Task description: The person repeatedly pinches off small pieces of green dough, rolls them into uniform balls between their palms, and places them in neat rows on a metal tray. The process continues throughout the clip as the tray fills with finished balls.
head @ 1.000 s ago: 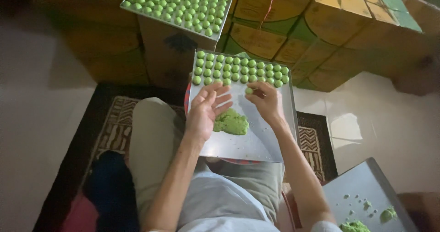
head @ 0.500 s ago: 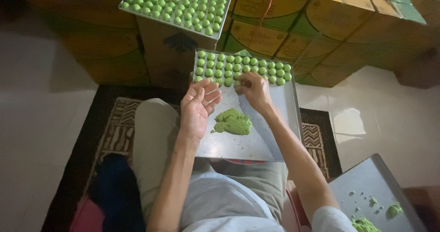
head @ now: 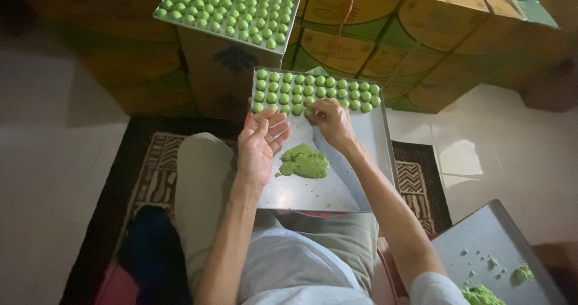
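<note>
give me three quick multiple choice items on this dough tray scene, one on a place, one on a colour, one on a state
1. Where does the lump of dough lie?
A. on the metal tray on the lap
B. on the rug
C. on a cardboard box

2. What colour are the small dough balls?
A. white
B. green
C. brown

3. How is the left hand held?
A. clenched in a fist
B. open, palm up, holding nothing
C. gripping a spoon

Answers:
1 A, the lump sits on bare metal below the rows of balls.
2 B, the balls are green like the lump.
3 B, its fingers are spread while the right hand reaches the nearest row of balls.
</note>
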